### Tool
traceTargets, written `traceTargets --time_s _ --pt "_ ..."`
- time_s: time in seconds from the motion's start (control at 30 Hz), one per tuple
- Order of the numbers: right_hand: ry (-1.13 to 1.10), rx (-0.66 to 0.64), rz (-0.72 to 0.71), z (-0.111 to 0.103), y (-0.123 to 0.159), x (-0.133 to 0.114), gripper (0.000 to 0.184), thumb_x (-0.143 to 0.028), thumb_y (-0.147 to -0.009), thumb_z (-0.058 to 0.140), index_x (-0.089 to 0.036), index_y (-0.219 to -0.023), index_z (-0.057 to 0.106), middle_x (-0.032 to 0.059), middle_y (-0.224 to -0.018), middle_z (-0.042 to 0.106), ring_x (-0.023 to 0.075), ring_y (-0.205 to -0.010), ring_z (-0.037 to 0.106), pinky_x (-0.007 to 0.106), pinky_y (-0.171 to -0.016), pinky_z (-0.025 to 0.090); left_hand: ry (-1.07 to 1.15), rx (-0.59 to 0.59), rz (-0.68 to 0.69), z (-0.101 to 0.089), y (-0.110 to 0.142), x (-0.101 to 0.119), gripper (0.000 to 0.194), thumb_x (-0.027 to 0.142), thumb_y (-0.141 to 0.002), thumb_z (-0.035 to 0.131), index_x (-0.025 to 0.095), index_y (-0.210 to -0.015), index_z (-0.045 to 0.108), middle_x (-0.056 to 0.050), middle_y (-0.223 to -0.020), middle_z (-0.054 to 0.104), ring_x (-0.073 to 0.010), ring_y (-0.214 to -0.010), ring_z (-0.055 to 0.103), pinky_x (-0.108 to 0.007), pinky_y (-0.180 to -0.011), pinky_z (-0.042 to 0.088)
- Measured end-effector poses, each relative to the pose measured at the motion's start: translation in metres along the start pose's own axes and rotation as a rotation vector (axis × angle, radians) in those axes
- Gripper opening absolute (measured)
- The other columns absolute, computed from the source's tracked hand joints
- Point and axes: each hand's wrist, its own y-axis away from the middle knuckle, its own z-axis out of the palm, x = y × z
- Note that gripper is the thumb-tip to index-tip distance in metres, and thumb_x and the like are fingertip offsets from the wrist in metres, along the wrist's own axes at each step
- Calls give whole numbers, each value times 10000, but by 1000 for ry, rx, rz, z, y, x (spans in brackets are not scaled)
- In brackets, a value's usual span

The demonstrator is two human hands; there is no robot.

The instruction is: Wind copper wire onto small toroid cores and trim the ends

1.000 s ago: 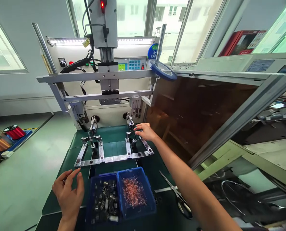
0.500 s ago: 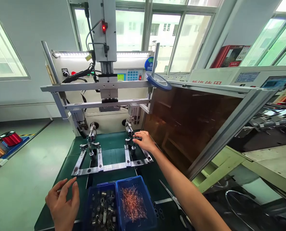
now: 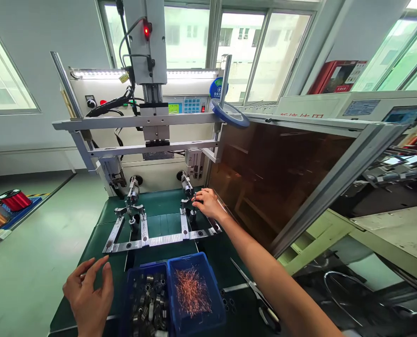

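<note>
My right hand (image 3: 207,203) reaches to the right-hand spindle (image 3: 185,183) of the machine. Its fingers are bent together at the fixture there, and whatever they pinch is too small to make out. My left hand (image 3: 91,295) hovers left of the bins, thumb and fingers apart, with nothing in it. Below the machine's metal frame (image 3: 165,240) sit two blue bins. Metal ring-shaped parts (image 3: 151,299) fill the left bin (image 3: 148,267). Copper wire scraps (image 3: 192,292) lie in the right bin (image 3: 215,299). The left spindle (image 3: 134,189) has its own fixture.
Scissors (image 3: 255,292) lie right of the bins, beside several small rings (image 3: 229,304). A brown tinted panel (image 3: 281,164) in a metal frame closes off the right side. A blue tape roll (image 3: 231,113) hangs on the upper bar. Wire spools (image 3: 14,200) stand on the floor left.
The view has shifted slightly. My right hand stays at the right spindle, its fingers a little more bent. My left hand keeps nearly the same pose.
</note>
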Motion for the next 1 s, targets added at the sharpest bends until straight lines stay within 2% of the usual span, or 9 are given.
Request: traceTargets --time_s 0.27,0.43,0.5,0.6,0.7,0.77,0.83,0.9,1.0 --pt "40 112 41 22 17 2 118 -315 -813 659 -266 -853 758 49 -1175 705 351 -1315 367 575 -1055 307 -6 10 8 -1 3 5 158 302 -930 643 174 -973 725 -120 -1073 588 -281 -944 572 -417 -788 456" --pt "6 99 99 21 17 -2 118 -303 -802 666 -244 -845 758 70 -1210 693 369 -1319 351 594 -1053 302 14 -32 15 -2 0 5 161 287 -931 630 166 -984 723 -113 -1065 576 -287 -1018 556 -439 -906 431" --pt "-18 86 125 16 15 -7 121 -290 -792 669 -228 -844 758 85 -1224 685 377 -1294 368 604 -1049 307 89 -165 43 -4 -2 6 154 278 -932 604 182 -961 721 -98 -1050 593 -283 -1028 554 -444 -935 408" --pt "-49 112 151 8 21 -29 195 -287 -813 625 -192 -931 749 133 -1295 632 389 -1271 374 635 -1054 294 256 -491 79 -11 -4 15 150 262 -904 586 213 -884 727 -79 -1014 599 -273 -1003 544 -416 -888 421" --pt "-80 147 103 0 58 -72 306 -317 -900 498 -178 -1077 705 163 -1315 591 367 -1293 365 648 -1096 243 343 -842 88 -20 -4 30 135 258 -876 610 237 -850 741 -76 -1010 588 -288 -1041 500 -431 -898 396" --pt "-123 45 -22 -2 101 -107 244 -370 -875 572 -228 -1009 718 107 -1204 658 306 -1252 438 543 -1110 319 321 -1008 100 -23 -3 41 86 267 -849 671 254 -861 756 -70 -1012 585 -296 -1050 482 -445 -894 374" --pt "-161 -133 -162 0 149 -139 119 -383 -799 680 -279 -834 726 43 -1197 670 292 -1288 432 499 -1102 363 257 -1089 118 -25 -1 49 76 268 -816 733 270 -885 766 -62 -1004 587 -300 -1036 479 -451 -869 355" --pt "-149 -398 -255 7 191 -160 112 -353 -778 708 -267 -849 700 52 -1322 606 338 -1372 353 580 -1094 342 229 -1121 127 -25 2 53 83 245 -800 751 273 -877 763 -57 -1001 596 -297 -1027 480 -451 -854 337" --pt "-107 -529 -251 22 226 -171 203 -279 -735 741 -227 -911 655 94 -1362 572 364 -1407 318 617 -1103 313 270 -1159 120 -26 3 55 97 183 -789 726 254 -854 739 -50 -987 629 -285 -1021 487 -453 -869 315"
